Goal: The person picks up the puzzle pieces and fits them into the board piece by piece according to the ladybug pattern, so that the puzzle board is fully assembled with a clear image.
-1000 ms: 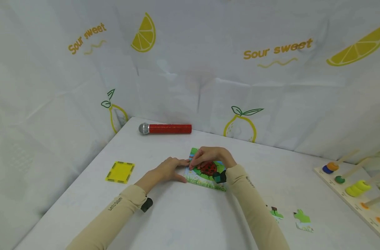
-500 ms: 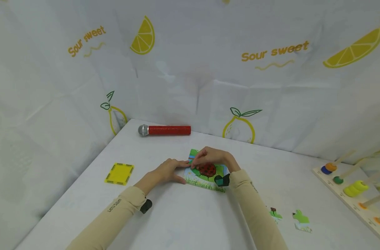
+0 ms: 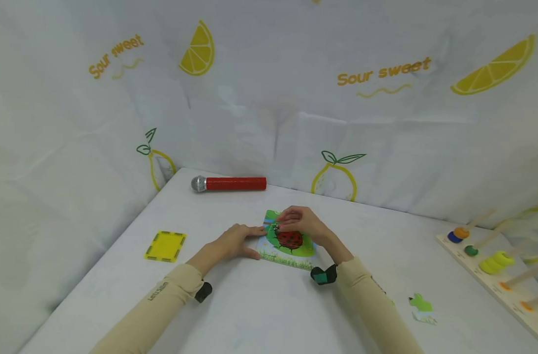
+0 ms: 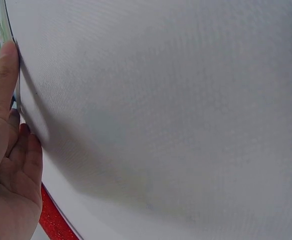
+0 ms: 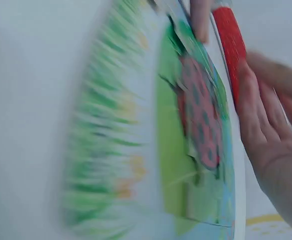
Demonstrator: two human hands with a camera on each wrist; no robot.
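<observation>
A jigsaw puzzle with a ladybug picture (image 3: 288, 254) lies on the white table in the head view. My left hand (image 3: 235, 241) holds its left edge, with the thumb at the near corner and straight fingers farther up. Over the puzzle's upper part hovers my right hand (image 3: 305, 225), fingers loosely bent, with nothing seen between them. In the right wrist view, blurred, a ladybug piece (image 5: 201, 110) sits slightly raised at its edges. My right hand (image 5: 281, 115) is beside it there. One loose green puzzle piece (image 3: 421, 304) lies to the right; another is mostly hidden by my right sleeve.
A red toy microphone (image 3: 235, 184) lies behind the puzzle, near the lemon-print cloth. On the left is a yellow square tile (image 3: 165, 246). A wooden peg board with coloured rings (image 3: 486, 273) stands along the right side.
My right hand has lifted and drawn back from the puzzle's left part, its fingers loosening, so more of the ladybug's head shows. My left hand stays at the edge.
</observation>
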